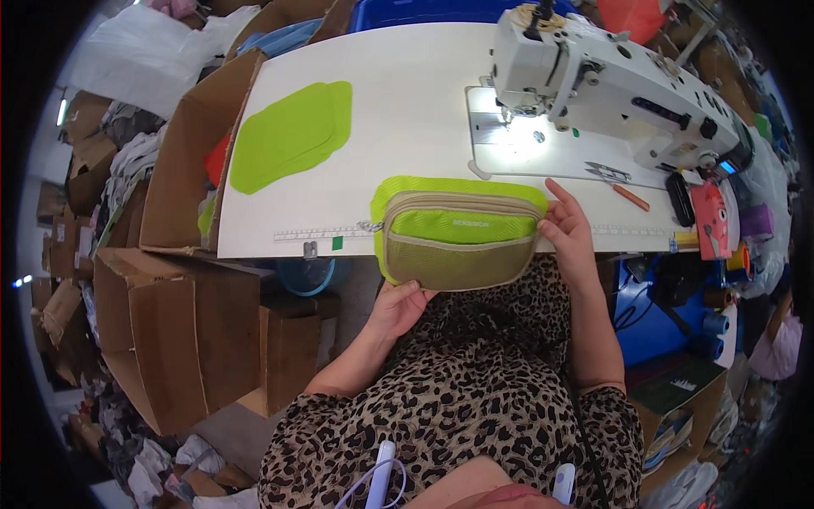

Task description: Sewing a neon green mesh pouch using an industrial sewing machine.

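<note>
Between my two hands I hold a lime-green pouch [462, 224] over the front edge of the white table. It has a curved tan zipper along its top and a tan mesh pocket below, with loose green fabric showing around its border. My left hand [400, 307] pinches the lower left edge, thumb on the front. At the right end, my right hand [566, 222] grips the side with its thumb in front, while the index finger points up off the fabric. The fingers behind the pouch are hidden. Flat lime-green fabric pieces [284, 140] lie overlapped at the table's left.
A white sewing machine [610, 85] with a lit needle area stands at the back right. Snips [609, 173] and an orange-handled tool [631, 197] lie before it. Cardboard boxes [182, 331] crowd the left side. A measuring tape [318, 234] runs along the table's front edge.
</note>
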### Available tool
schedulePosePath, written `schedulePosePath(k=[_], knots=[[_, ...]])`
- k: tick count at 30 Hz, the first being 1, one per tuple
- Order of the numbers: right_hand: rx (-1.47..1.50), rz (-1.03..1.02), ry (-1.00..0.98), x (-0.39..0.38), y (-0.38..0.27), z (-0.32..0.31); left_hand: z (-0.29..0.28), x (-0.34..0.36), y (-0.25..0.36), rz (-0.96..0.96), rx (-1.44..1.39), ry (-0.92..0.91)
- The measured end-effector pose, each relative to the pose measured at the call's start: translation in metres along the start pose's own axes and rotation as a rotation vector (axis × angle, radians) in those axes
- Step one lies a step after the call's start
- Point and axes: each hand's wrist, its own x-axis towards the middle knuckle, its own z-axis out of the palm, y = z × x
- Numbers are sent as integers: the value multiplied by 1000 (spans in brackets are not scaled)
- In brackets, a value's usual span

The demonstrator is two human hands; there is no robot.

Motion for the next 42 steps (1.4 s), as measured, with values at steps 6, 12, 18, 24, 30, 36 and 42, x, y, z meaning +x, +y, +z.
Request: schedulePosePath(k=[6,12,18,24,30,36,42], knots=[[221,16,-4,20,-1,7,30,1,4,170,231,158],[-464,-153,87,28,3,9,61,15,58,303,283,360],[-1081,-479,14,30,4,27,90,94,167,337,89,571],[-938,-436,18,27,-1,28,187,243,203,173,236,134],[-924,-443,18,25,2,28,124,248,168,100,1421,-13],[-925,-423,-10,29,0,29,19,185,257,388,2065,873],[-1003,-455,-15,27,-7,35,-38,165,290,201,2118,900]])
